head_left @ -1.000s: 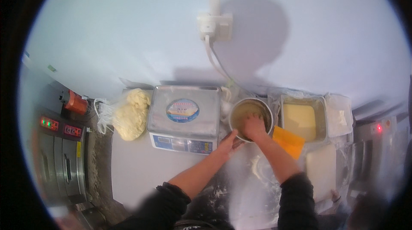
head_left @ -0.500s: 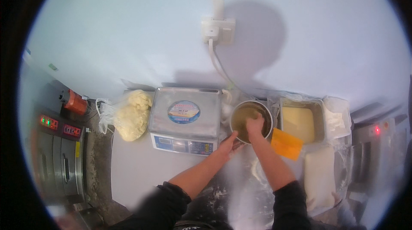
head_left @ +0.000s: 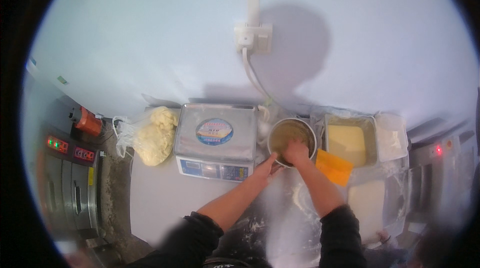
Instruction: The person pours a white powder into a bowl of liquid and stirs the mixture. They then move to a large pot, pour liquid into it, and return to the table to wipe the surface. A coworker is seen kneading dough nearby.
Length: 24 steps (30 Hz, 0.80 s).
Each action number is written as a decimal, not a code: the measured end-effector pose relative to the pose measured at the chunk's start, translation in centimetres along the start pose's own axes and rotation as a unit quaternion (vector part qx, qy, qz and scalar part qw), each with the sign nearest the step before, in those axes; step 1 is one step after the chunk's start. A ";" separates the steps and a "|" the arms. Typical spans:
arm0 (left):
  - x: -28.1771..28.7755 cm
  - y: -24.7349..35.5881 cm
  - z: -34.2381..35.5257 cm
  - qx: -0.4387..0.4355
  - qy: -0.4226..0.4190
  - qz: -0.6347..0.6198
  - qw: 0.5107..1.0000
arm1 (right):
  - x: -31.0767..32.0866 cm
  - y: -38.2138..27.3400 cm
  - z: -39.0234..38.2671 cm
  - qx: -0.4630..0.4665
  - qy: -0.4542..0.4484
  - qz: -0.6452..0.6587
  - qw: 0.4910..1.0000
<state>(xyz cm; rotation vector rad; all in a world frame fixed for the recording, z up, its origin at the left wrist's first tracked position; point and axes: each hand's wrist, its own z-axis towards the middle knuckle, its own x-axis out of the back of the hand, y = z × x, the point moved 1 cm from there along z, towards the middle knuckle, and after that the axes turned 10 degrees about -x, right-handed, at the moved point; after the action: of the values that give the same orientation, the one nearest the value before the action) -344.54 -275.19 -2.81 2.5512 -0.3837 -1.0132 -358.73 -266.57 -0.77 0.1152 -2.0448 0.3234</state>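
A round metal bowl with a brownish filling stands on the floury white table, just right of a digital scale. My right hand is down inside the bowl, fingers closed in the filling; whether it holds any is hidden. My left hand rests against the bowl's near left rim, steadying it. Both forearms come up from the lower edge in dark pushed-up sleeves.
A lump of pale dough in clear plastic lies left of the scale. Right of the bowl are a tray of yellow dough, an orange card and a white slab. An oven with red displays stands at left. A cable hangs from a wall socket.
My right hand has shifted slightly within the bowl, working the filling. The left hand stays at the rim.
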 end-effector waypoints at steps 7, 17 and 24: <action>-0.4 0.0 -0.5 0.013 -0.007 -0.032 0.999 | -3.7 0.5 3.7 -0.088 -0.097 0.437 0.890; 6.3 -2.3 -6.3 0.051 0.009 0.046 0.998 | 2.4 -1.0 -3.1 -0.011 0.045 0.146 0.988; 16.9 -6.0 -15.2 0.068 0.133 0.006 0.989 | 2.8 0.1 -4.2 0.154 0.199 0.111 0.962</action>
<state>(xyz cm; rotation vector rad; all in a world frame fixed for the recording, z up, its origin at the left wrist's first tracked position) -321.30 -272.66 -5.22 2.7559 -0.4058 -0.6484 -356.48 -265.11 3.52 0.0085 -1.5990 0.7431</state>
